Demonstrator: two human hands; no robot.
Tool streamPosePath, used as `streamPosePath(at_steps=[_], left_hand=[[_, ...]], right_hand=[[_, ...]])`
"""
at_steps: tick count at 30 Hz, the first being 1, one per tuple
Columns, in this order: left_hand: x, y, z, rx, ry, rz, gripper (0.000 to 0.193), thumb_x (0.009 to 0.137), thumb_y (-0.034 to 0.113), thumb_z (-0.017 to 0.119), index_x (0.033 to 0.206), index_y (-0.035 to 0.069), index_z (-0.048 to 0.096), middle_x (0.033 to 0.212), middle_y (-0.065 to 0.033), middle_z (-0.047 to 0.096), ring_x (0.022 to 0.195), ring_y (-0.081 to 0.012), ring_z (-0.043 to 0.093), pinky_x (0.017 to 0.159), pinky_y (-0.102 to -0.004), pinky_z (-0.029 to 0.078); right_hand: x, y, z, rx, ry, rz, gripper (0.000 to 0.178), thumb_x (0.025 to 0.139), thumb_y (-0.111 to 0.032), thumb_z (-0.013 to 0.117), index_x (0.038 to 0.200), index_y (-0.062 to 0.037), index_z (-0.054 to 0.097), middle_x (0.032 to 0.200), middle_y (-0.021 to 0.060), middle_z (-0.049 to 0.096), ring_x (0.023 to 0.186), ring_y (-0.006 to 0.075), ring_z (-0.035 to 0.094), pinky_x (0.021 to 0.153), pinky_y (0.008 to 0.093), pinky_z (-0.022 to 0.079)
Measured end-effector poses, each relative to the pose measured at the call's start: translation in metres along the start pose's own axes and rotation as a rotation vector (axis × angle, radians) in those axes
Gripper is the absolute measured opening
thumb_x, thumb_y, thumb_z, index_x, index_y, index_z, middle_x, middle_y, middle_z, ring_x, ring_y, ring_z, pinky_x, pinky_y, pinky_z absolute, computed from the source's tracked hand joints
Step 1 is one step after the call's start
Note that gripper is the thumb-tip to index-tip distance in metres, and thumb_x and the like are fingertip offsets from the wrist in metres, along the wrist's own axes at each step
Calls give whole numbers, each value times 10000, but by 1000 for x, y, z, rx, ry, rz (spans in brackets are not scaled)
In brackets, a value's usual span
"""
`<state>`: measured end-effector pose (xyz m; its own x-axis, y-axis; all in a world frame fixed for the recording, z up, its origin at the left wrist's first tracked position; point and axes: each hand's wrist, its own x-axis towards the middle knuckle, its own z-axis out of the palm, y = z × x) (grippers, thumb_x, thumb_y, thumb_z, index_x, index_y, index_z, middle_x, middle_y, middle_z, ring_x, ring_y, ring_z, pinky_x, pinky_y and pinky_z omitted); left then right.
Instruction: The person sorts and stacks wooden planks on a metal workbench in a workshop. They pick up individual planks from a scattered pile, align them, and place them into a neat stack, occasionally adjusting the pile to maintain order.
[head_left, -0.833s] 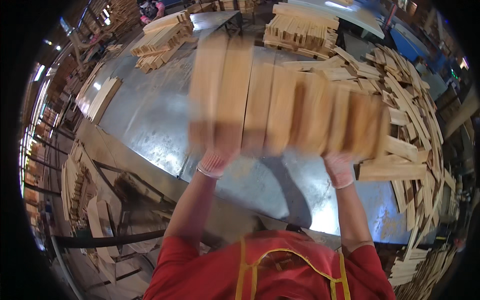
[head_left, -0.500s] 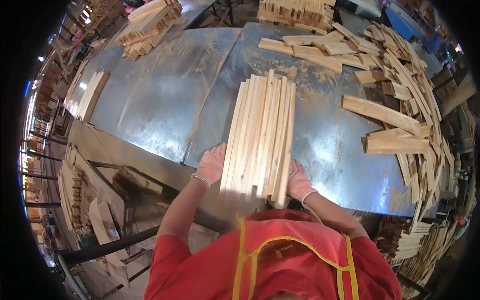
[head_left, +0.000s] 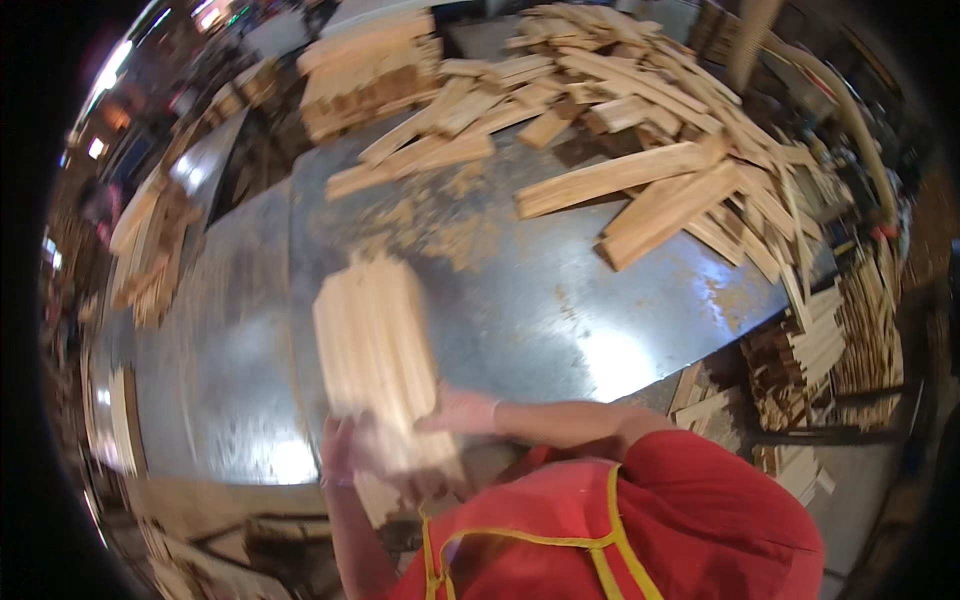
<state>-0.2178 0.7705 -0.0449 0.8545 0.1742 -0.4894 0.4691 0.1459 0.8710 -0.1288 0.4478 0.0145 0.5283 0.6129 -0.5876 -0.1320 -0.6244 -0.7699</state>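
A bundle of pale wooden strips [head_left: 375,330], packed side by side, lies at the near side of the metal table, its near end blurred by motion. My left hand [head_left: 343,450], in a pinkish glove, grips the left side of the bundle near that end. On the opposite side, my gloved right hand [head_left: 460,412] presses against the strips, with its forearm stretching in from the right. Both hands are closed about the bundle between them; blur hides the exact place of the fingers.
Loose boards [head_left: 620,170] pile up across the far right of the metal table [head_left: 520,320]. A neat stack of wood [head_left: 370,75] stands at the back, another stack [head_left: 155,250] at the left. More strips [head_left: 815,340] are stacked beyond the table's right edge. Sawdust marks the tabletop.
My view has turned to the right, so the table and loose boards appear shifted left. My hands remain at the bundle's sides, and my right forearm now reaches across from the right.
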Motion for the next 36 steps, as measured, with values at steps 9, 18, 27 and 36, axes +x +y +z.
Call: streamPosePath(at_steps=[9, 18, 27, 36], left_hand=[[-4, -25, 40, 1048, 676, 391, 659, 962, 170, 743, 1515, -84, 489, 1467, -286, 589, 1382, -396, 555, 1200, -438, 411], [31, 62, 394, 1113, -43, 437, 774, 862, 270, 822, 1525, 14, 515, 1501, -249, 571, 1374, -426, 561, 1165, -480, 452], [28, 34, 447, 915, -727, 40, 876, 828, 330, 839, 1545, 17, 446, 1401, -220, 626, 1322, -294, 609, 1091, -387, 480], [-36, -8, 369, -155, -753, -291, 618, 992, 343, 656, 1530, 73, 518, 1345, -101, 687, 1133, -209, 681, 998, -352, 542]], right_hand=[[-77, 192, -200, 573, 1297, -36, 772, 944, -361, 735, 1520, 71, 454, 1413, 280, 608, 1288, 361, 611, 1112, 433, 474], [-86, 345, -324, 1690, 900, -707, 418, 1061, -116, 645, 1457, -37, 535, 1352, 102, 666, 1271, 258, 628, 1118, 386, 517], [-144, 303, -134, 1884, -46, -110, 467, 1083, -249, 625, 1456, 28, 577, 1344, 154, 703, 1253, 299, 648, 1117, 409, 500], [-148, 205, -107, 1345, 229, -172, 549, 1041, -370, 662, 1444, -6, 581, 1260, 109, 705, 1200, 242, 669, 1107, 385, 500]])
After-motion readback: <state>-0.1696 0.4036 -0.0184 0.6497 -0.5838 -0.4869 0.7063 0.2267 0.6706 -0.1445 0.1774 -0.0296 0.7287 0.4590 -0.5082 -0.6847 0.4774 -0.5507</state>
